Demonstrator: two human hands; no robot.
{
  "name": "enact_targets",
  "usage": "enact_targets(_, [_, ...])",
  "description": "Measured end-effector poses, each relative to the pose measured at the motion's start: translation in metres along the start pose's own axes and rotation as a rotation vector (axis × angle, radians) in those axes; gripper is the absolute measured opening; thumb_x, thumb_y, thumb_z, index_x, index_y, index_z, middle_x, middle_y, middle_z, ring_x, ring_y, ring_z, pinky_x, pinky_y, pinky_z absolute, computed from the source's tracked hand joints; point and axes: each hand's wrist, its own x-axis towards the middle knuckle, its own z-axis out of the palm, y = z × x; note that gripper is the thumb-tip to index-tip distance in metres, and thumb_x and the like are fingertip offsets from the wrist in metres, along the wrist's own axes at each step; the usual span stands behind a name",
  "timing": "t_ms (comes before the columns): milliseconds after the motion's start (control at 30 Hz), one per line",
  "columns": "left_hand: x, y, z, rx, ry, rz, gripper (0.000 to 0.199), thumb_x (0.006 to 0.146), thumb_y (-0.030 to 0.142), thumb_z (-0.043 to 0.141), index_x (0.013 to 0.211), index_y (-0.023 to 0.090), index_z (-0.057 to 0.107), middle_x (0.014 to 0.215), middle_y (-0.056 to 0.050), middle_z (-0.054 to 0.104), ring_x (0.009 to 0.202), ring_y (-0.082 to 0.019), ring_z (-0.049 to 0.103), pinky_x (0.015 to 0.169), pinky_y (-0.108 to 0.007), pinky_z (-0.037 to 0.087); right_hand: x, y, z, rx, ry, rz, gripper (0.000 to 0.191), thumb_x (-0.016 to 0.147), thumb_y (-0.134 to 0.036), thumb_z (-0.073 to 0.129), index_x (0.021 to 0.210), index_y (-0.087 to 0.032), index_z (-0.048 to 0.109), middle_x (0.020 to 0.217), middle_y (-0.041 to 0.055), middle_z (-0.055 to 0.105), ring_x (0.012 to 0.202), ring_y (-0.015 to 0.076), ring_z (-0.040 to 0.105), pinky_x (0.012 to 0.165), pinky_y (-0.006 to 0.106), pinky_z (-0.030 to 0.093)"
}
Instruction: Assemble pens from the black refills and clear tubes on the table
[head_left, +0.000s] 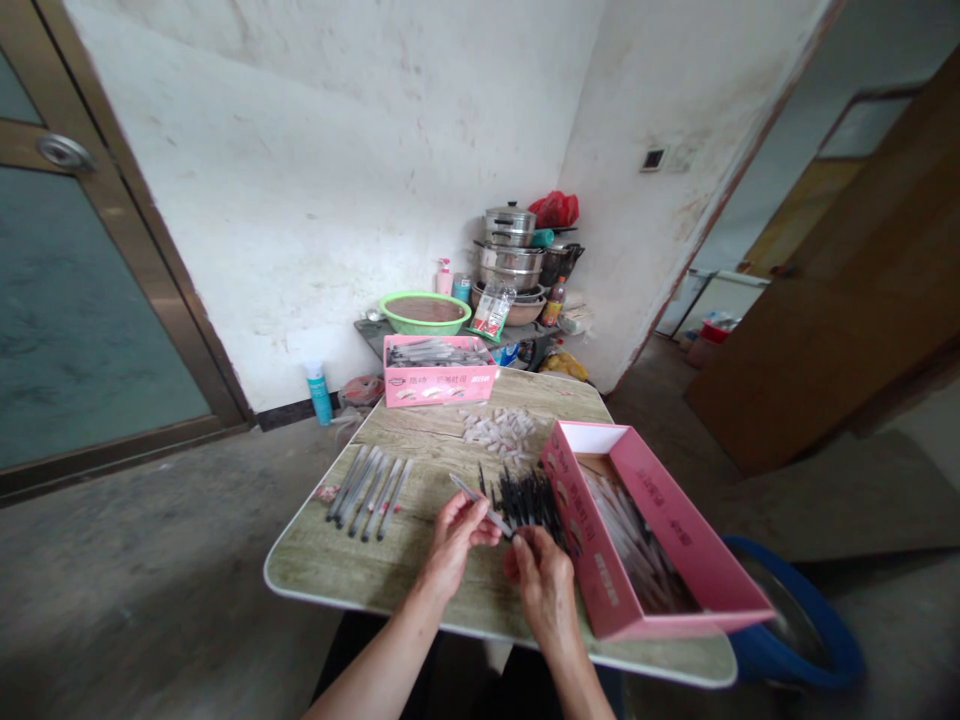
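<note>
A translucent pen [487,510] is held slantwise between my hands above the near part of the table. My left hand [452,540] pinches its barrel, while the fingers of my right hand [544,580] close on its dark lower end. Just beyond my right hand lies a heap of black pen parts [529,500], their exact kind too small to tell. Further back is a loose pile of small whitish pieces [499,430], probably pen caps. To the left, several translucent pens [367,495] with dark ends lie side by side.
A long pink box [600,570] with translucent pen barrels stands at the table's right edge. Another pink box [439,388], filled with pens, stands at the back. Behind are a green basin [425,325] and stacked pots [510,265]. A blue tub [840,650] sits right of the wood-patterned table [315,560].
</note>
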Motion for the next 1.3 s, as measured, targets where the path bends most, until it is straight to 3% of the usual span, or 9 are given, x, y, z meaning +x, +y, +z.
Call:
enact_targets(133, [0.0001,-0.0005,-0.0006,-0.004,-0.003,-0.005,0.035,0.072,0.040,0.073,0.088,0.013,0.059,0.071,-0.007,0.069,0.058,-0.014,0.064,0.056,-0.024,0.052,-0.0004,0.0025,0.0011,0.039,-0.020,0.040,0.042,0.093,-0.050,0.035,0.073,-0.019,0.055,0.056,0.0017,0.061,0.047,0.0155,0.057,0.047,0.022,0.041])
enact_targets(300, [0.0005,-0.0007,-0.0010,-0.004,-0.004,-0.006,0.032,0.073,0.038,0.072,0.089,0.013,0.059,0.072,-0.007,0.070,0.059,-0.015,0.064,0.057,-0.025,0.052,0.0005,0.0033,0.0018,0.011,0.004,0.033,0.034,0.089,-0.050,0.046,0.079,-0.018,0.056,0.057,0.0007,0.062,0.049,0.0157,0.058,0.047,0.022,0.041])
enact_targets(467, [0.0022,-0.0022,-0.0019,-0.019,0.011,-0.020,0.036,0.070,0.041,0.074,0.088,0.013,0.060,0.070,-0.007,0.069,0.056,-0.015,0.064,0.055,-0.025,0.051,0.0003,0.0010,0.0023,0.030,-0.034,0.054,0.049,0.094,-0.052,0.032,0.065,-0.019,0.055,0.047,0.0009,0.058,0.041,0.0147,0.055,0.042,0.022,0.039])
enact_targets(633, [0.0034,-0.0034,-0.0033,-0.035,0.020,-0.014,0.038,0.069,0.041,0.075,0.088,0.012,0.060,0.071,-0.007,0.069,0.057,-0.015,0.065,0.056,-0.025,0.052,-0.0003,0.0032,0.0021,0.044,0.007,0.051,0.035,0.089,-0.049,0.046,0.087,-0.017,0.059,0.057,0.0002,0.063,0.046,0.0155,0.059,0.044,0.021,0.040])
enact_targets(833, [0.0029,-0.0031,-0.0038,-0.036,0.006,-0.015,0.036,0.071,0.040,0.074,0.089,0.012,0.060,0.070,-0.007,0.069,0.057,-0.015,0.064,0.056,-0.025,0.052,0.0003,0.0009,0.0026,0.018,-0.041,0.055,0.047,0.094,-0.049,0.033,0.065,-0.019,0.054,0.047,0.0001,0.057,0.040,0.0141,0.054,0.042,0.021,0.037])
enact_targets(1000, [0.0039,-0.0033,-0.0045,-0.034,0.000,-0.006,0.032,0.075,0.037,0.071,0.090,0.013,0.058,0.072,-0.006,0.069,0.059,-0.014,0.064,0.057,-0.025,0.053,0.0010,-0.0013,0.0018,0.030,0.000,0.042,0.032,0.090,-0.047,0.046,0.085,-0.018,0.058,0.053,-0.0013,0.060,0.043,0.0148,0.055,0.043,0.021,0.037])
enact_targets(1167, [0.0044,-0.0042,-0.0050,-0.032,0.004,-0.014,0.032,0.074,0.038,0.072,0.090,0.013,0.058,0.071,-0.006,0.069,0.058,-0.014,0.064,0.056,-0.024,0.052,0.0010,-0.0032,0.0014,0.011,-0.040,0.045,0.047,0.094,-0.049,0.034,0.062,-0.020,0.053,0.045,0.0001,0.056,0.041,0.0145,0.054,0.044,0.022,0.037])
enact_targets(1300, [0.0041,-0.0054,-0.0055,-0.041,0.011,-0.015,0.035,0.072,0.039,0.073,0.090,0.012,0.059,0.072,-0.007,0.070,0.058,-0.014,0.064,0.056,-0.025,0.052,0.0003,-0.0014,0.0016,0.044,-0.009,0.050,0.033,0.091,-0.047,0.044,0.084,-0.018,0.058,0.051,-0.0018,0.058,0.042,0.0143,0.054,0.043,0.021,0.037])
